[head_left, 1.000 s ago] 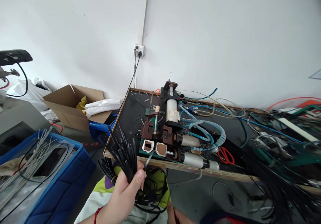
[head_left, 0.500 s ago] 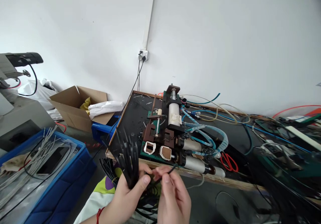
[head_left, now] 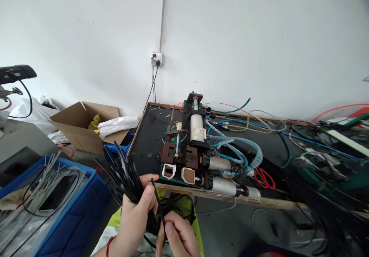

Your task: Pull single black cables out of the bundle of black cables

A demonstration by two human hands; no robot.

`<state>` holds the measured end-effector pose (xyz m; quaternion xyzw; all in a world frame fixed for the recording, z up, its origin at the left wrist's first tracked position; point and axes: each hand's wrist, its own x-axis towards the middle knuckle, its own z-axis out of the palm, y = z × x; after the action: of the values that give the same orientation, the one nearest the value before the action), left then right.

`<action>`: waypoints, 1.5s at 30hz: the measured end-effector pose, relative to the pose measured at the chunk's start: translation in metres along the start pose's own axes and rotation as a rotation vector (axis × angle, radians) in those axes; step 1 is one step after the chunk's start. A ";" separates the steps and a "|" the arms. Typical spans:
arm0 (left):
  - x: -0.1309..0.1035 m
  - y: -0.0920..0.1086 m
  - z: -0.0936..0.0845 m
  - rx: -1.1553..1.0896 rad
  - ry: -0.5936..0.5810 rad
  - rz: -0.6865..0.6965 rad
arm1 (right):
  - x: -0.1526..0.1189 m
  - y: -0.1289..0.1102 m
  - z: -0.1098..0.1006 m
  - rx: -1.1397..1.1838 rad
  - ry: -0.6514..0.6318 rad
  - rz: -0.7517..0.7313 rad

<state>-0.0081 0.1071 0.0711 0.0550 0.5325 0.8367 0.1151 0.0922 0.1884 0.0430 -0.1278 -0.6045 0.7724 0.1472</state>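
My left hand [head_left: 135, 214] is closed round a bundle of black cables [head_left: 127, 174] whose ends fan up and to the left. Between its thumb and forefinger passes one single black cable [head_left: 158, 199]. Lower down, my right hand [head_left: 178, 234] pinches that same cable, its fingers closed. More black cable hangs in loops below and between the hands, over my lap. Just beyond the hands, at the bench's front edge, sits a pneumatic machine [head_left: 198, 128] with brown jaw blocks [head_left: 170, 152] and two white-rimmed openings. Neither hand touches it.
Left stands a blue bin [head_left: 72, 211] with pale cables [head_left: 31, 195] and a phone [head_left: 59, 191]. Behind it is an open cardboard box [head_left: 77, 134]. Blue air hoses [head_left: 256, 153] loop across the black bench [head_left: 147, 134]. Black cables [head_left: 325, 211] lie at right.
My right hand has moved down and left, and the single cable now runs up to my left thumb. The left-hand bundle has tilted left. The camera view has shifted slightly.
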 end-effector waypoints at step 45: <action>0.004 0.022 0.010 -0.324 -0.160 -0.064 | 0.037 0.008 0.020 0.946 0.206 0.210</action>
<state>-0.0123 0.1081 0.0951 0.0853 0.3813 0.9004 0.1911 0.0500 0.1824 0.0395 -0.1830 -0.1538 0.9561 0.1697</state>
